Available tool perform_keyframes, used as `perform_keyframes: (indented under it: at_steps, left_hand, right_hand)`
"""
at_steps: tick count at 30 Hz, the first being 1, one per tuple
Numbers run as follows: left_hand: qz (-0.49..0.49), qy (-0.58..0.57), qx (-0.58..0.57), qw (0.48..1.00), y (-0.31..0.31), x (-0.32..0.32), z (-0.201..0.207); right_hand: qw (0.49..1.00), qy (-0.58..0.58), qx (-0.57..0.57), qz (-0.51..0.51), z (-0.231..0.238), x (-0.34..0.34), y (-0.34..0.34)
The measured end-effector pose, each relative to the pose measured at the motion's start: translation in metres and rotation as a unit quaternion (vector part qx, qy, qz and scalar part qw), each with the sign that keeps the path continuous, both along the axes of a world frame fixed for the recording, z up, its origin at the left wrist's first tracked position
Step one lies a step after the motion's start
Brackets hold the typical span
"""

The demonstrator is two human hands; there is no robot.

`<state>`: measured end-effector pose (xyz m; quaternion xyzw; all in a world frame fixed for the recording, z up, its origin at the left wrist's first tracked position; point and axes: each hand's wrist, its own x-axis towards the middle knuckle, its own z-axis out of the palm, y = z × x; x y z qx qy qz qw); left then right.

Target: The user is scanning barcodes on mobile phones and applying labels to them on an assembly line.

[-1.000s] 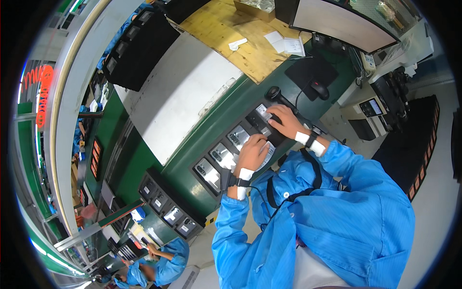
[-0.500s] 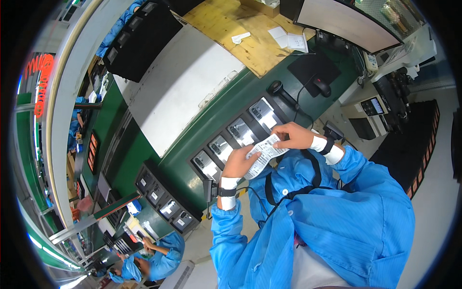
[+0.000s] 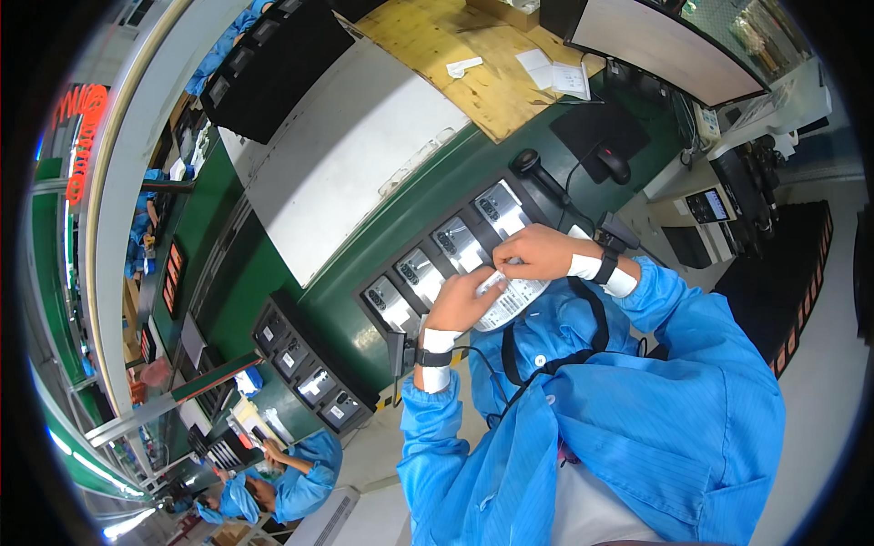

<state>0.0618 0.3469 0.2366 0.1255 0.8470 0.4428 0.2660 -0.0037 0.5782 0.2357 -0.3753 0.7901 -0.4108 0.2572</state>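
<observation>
A white printed label sheet [image 3: 512,300] hangs between my two hands, in front of my chest. My left hand [image 3: 462,300] pinches its upper left part. The fingers of my right hand [image 3: 537,252] close on its top edge, right beside the left fingertips. Just beyond my hands lies a black tray [image 3: 373,289] whose compartments hold several silver metal boxes [image 3: 459,244] with black sockets. My right hand partly covers the tray's near right side.
A barcode scanner [image 3: 539,173] stands at the tray's right end, with a mouse [image 3: 614,164] beyond it. Another black tray [image 3: 312,371] lies at left. A white board [image 3: 350,150], wooden board [image 3: 446,41] and monitor [image 3: 669,45] are farther back. A co-worker [image 3: 296,478] sits at lower left.
My right hand has moved left, up against my left hand. The label sheet, stretched diagonally between the hands before, now hangs below the joined fingertips.
</observation>
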Motion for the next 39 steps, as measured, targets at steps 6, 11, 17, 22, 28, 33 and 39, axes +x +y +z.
perform_keyframes:
  at_steps: [6,11,17,22,28,33,39]
  left_hand:
    - [0.016,0.143,-0.125,0.982,0.009,0.003,-0.001]
    - [0.035,0.151,-0.105,0.982,0.004,-0.003,-0.002]
    - [-0.047,0.139,-0.088,0.985,-0.012,-0.015,-0.023]
    - [-0.158,0.159,-0.095,0.970,-0.016,-0.028,-0.087]
    - [-0.200,0.209,-0.072,0.955,-0.024,-0.039,-0.122]
    - [-0.228,0.207,-0.059,0.950,-0.029,-0.044,-0.106]
    - [-0.178,0.244,-0.022,0.953,-0.052,-0.023,-0.070]
  right_hand:
    - [0.995,-0.029,0.050,-0.082,-0.022,0.000,-0.003]
    - [0.991,-0.087,-0.048,-0.090,-0.042,0.000,0.023]
    - [0.958,-0.072,0.153,-0.231,-0.088,-0.012,0.058]
    - [0.907,-0.171,-0.042,-0.383,-0.110,0.003,0.043]
    - [0.885,-0.114,-0.031,-0.450,-0.112,0.014,-0.002]
    - [0.860,-0.076,-0.105,-0.494,-0.114,0.006,-0.029]
    - [0.880,-0.085,-0.069,-0.463,-0.122,0.002,-0.059]
